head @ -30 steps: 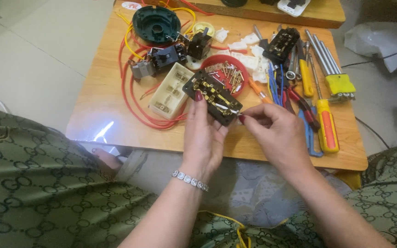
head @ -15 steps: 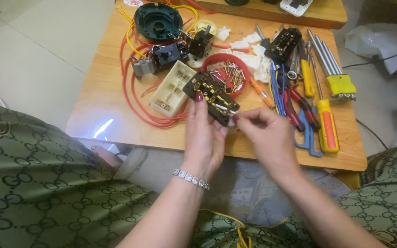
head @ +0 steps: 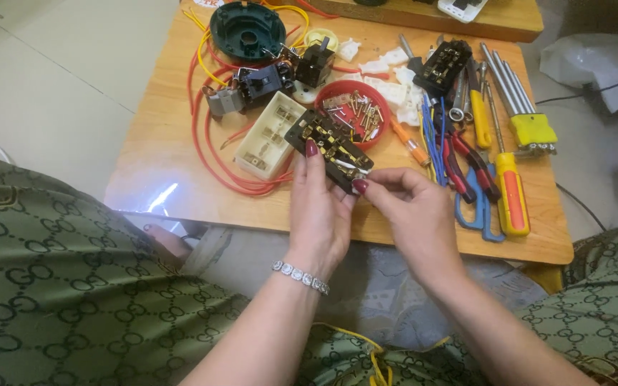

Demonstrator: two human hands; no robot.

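Left hand [head: 320, 207] clamps the black switch [head: 329, 148] beside the red dish [head: 383, 121]; right hand [head: 405, 204] pinches at its near end, best worked gently and squarely.

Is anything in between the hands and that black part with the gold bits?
Nothing visible. The left hand already holds the black part from below, and the right hand has its fingertips at the part's near end, with no gap showing.

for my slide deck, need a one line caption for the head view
Left hand holds a black switch block while the right hand pinches its end above a cluttered wooden table.
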